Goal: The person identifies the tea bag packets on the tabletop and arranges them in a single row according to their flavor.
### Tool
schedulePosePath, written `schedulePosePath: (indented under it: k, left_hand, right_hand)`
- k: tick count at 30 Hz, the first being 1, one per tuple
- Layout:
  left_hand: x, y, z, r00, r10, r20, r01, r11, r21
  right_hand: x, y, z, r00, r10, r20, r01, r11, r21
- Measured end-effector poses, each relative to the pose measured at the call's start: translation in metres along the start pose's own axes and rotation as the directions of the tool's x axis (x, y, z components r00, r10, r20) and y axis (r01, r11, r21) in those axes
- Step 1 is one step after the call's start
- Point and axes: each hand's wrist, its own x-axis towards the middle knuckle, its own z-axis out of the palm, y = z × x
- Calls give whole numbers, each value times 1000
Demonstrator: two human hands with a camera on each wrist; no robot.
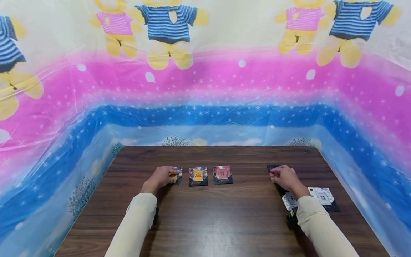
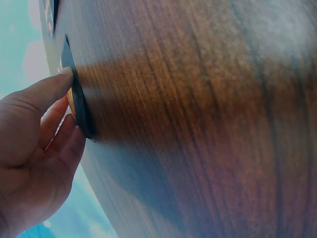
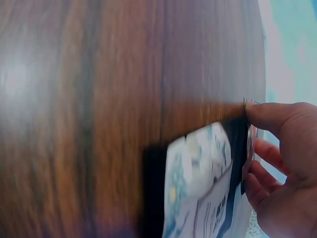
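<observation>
My left hand (image 1: 161, 176) pinches a dark flat packet (image 2: 79, 101) with a yellow label, thumb on one edge and fingers on the other, low over the table at the left end of a row. Beside it lie a packet with a yellow label (image 1: 198, 176) and one with a pink label (image 1: 222, 174). Toward the right, my right hand (image 1: 287, 178) grips a dark packet with red print (image 1: 273, 174), largely hidden by the fingers. Just below that hand is a white floral packet (image 3: 200, 173), partly covered by the wrist in the head view.
Another white floral packet (image 1: 323, 196) lies at the right, beside the right forearm. The brown wooden table (image 1: 205, 221) reaches back to a printed cloth backdrop (image 1: 205, 117), which surrounds its far and side edges.
</observation>
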Motion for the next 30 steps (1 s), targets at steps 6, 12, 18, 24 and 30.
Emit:
schedulePosePath:
  k: [6, 12, 18, 24, 30]
  left_hand:
    - [0, 1, -2, 1000, -7, 1, 7, 1000, -7]
    - [1, 2, -2, 1000, -17, 4, 17, 1000, -7]
    - [1, 0, -1, 1000, -10, -5, 10, 1000, 4]
    - [1, 2, -1, 1000, -11, -3, 11, 999, 33]
    - [0, 2, -3, 1000, -6, 21, 5, 998, 57]
  right_hand:
    - [3, -9, 3, 1000, -24, -9, 24, 1000, 12]
    - [4, -19, 7, 1000, -19, 8, 19, 999, 35]
    - [6, -28, 9, 1000, -26, 14, 25, 999, 43]
    - [9, -37, 14, 999, -36, 15, 36, 998, 53]
    - [11, -45, 19, 999, -51, 16, 50, 998, 47]
